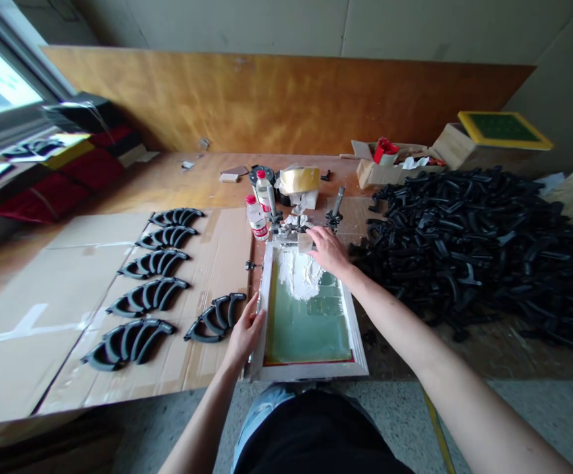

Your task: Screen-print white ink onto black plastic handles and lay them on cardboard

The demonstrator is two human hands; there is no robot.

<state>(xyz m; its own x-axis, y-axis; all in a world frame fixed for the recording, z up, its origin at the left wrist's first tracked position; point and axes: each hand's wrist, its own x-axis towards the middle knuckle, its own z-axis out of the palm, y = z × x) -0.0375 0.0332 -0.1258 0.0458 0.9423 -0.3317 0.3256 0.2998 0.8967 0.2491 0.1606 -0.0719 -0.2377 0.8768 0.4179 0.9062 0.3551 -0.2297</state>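
Observation:
A screen printing frame (362, 339) with a pale metal rim and green mesh lies in front of me. White ink (302, 280) is smeared thickly over the far part of its mesh. At the far end, my right hand (326, 249) is closed on a small translucent squeegee (305, 243), just above the ink. My left hand (247, 332) grips the frame's left edge, its fingers partly hidden along the side. Beside it, on the cardboard, rests a fanned group of black curved plastic parts (217, 318). A metal hinge clamp (291, 230) stands at the frame's far end.
More fanned groups of black parts (152, 296) line the cardboard sheet (79, 263) at left. A large heap of loose black parts (464, 243) covers the right side. Behind the frame stand red-capped bottles (256, 218) and a tape roll (299, 179). An open carton (385, 172) sits farther back.

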